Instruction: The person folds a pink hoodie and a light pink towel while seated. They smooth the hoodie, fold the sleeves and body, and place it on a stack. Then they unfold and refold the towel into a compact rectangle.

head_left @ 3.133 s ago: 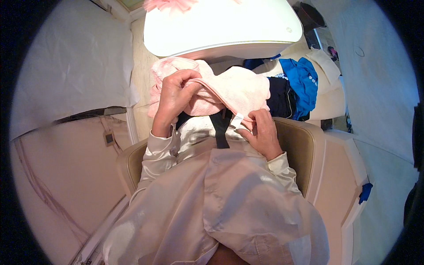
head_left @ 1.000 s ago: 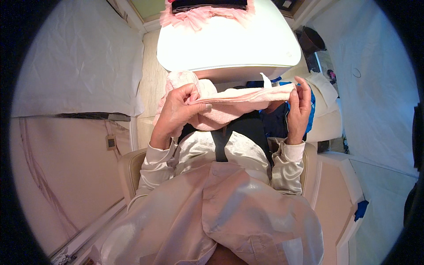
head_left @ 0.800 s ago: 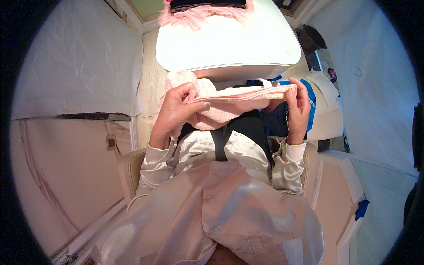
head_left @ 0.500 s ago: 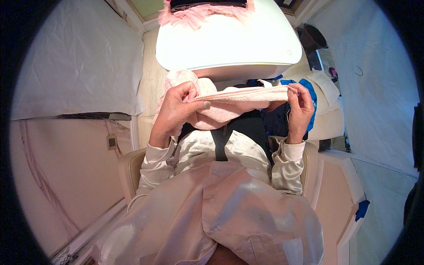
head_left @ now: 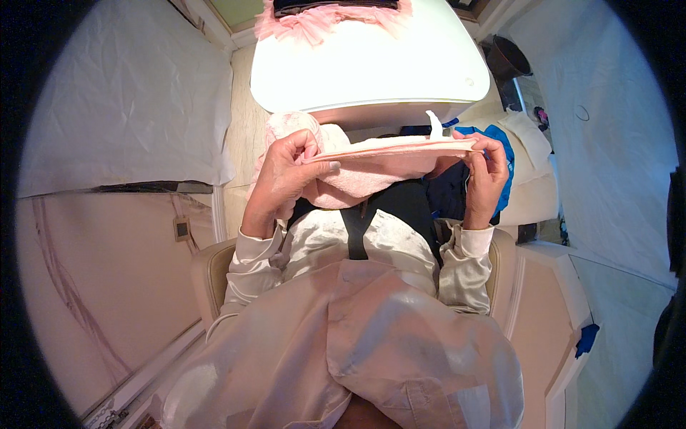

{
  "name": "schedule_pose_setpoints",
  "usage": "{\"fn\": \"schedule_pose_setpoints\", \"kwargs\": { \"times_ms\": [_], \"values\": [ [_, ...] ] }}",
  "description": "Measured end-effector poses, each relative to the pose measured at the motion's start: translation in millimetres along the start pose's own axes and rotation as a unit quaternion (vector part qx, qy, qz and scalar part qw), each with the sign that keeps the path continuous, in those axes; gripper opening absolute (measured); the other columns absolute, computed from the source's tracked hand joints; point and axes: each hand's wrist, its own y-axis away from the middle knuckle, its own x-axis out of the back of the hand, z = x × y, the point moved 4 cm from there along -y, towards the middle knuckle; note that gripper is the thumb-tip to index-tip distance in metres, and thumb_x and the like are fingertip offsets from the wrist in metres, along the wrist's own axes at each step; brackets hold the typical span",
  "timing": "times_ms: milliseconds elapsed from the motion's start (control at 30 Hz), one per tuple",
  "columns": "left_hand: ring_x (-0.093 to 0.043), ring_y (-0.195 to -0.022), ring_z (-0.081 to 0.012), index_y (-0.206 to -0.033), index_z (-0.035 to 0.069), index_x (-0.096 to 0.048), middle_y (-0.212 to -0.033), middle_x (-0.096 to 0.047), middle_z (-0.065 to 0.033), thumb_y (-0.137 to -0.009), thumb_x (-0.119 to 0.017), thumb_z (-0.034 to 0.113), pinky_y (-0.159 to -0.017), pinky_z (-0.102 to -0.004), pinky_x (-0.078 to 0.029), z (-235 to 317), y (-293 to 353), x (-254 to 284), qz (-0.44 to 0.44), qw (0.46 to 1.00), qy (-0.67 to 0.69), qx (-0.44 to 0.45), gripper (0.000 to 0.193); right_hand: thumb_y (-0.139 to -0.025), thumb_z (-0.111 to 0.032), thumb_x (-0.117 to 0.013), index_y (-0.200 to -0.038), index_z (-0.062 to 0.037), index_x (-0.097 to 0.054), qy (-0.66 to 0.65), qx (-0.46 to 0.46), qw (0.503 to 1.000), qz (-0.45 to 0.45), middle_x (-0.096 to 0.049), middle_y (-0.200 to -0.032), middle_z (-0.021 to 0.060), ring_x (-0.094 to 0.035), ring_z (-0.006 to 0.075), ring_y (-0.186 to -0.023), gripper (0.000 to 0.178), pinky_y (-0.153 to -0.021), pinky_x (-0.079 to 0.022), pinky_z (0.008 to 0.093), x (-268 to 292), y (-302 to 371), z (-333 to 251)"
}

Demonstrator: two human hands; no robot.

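A pink terry cloth (head_left: pixel 371 168) is stretched level between my two hands, above my lap. My left hand (head_left: pixel 286 168) pinches its near edge, thumb pointing right along the fabric. At the other end, my right hand (head_left: pixel 487 175) pinches the corner between thumb and fingers. The edge runs almost straight from hand to hand, while the rest hangs in folds below and bunches up beyond my left hand. A narrow white tag (head_left: pixel 435 125) stands up from the cloth near my right hand. Whether the cloth is a towel or a garment, I cannot tell.
Ahead stands a white, round-cornered table (head_left: pixel 364 71) with dark folded cloth and pink tulle (head_left: pixel 307 27) at its far edge. Blue fabric (head_left: pixel 504 143) lies beyond my right hand. A dark bucket (head_left: pixel 509 57) stands at the far right. Pale sheeting hangs on both sides.
The stretched edge has turned over slightly and lies flatter near my right hand. The white tag now sticks up higher. Both hands keep their hold almost in place.
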Motion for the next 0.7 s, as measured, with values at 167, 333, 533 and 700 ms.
{"fn": "schedule_pose_setpoints", "kwargs": {
  "times_ms": [167,333,533,700],
  "values": [
    [-0.046,-0.065,-0.0015,-0.073,0.013,-0.043,-0.07,-0.05,0.0066,-0.081,-0.079,-0.001,-0.055,-0.0195,-0.039,-1,0,0,-0.007,1.0,-0.019,0.009,0.039,-0.094,0.005,-0.056,-0.095,-0.0013,-0.057,0.011,0.007,0.999,0.036,-0.064,-0.105,0.0132,-0.071,0.0313,-0.102,0.006,-0.091,-0.053,0.0331,8,0,7],
    [-0.046,-0.064,-0.0014,-0.074,0.013,-0.043,-0.071,-0.05,0.0065,-0.08,-0.08,0.001,-0.053,-0.0197,-0.037,1,2,-1,-0.02,0.999,-0.022,0.025,0.039,-0.093,0.001,-0.06,-0.095,-0.001,-0.058,0.004,-0.04,0.998,0.045,-0.065,-0.102,0.0105,-0.07,0.0254,-0.101,0.004,-0.088,-0.052,0.0298,12,0,13],
    [-0.045,-0.068,-0.0024,-0.073,0.012,-0.045,-0.071,-0.047,0.0068,-0.079,-0.077,0.002,-0.057,-0.0191,-0.035,2,4,-1,-0.02,0.999,-0.023,0.043,0.034,-0.093,0.0,-0.062,-0.091,-0.0014,-0.06,0.052,-0.062,0.996,0.041,-0.063,-0.099,0.0071,-0.068,0.0203,-0.102,0.003,-0.088,-0.05,0.0276,12,0,17],
    [-0.044,-0.063,-0.0006,-0.074,0.014,-0.044,-0.07,-0.049,0.0077,-0.081,-0.08,0.003,-0.051,-0.0189,-0.034,0,2,1,-0.022,0.999,-0.043,0.018,0.038,-0.095,0.0,-0.06,-0.085,-0.0019,-0.056,-0.005,-0.028,1.0,0.012,-0.062,-0.103,0.0085,-0.068,0.0249,-0.106,0.011,-0.093,-0.049,0.0306,9,-1,16]
  ]
}}
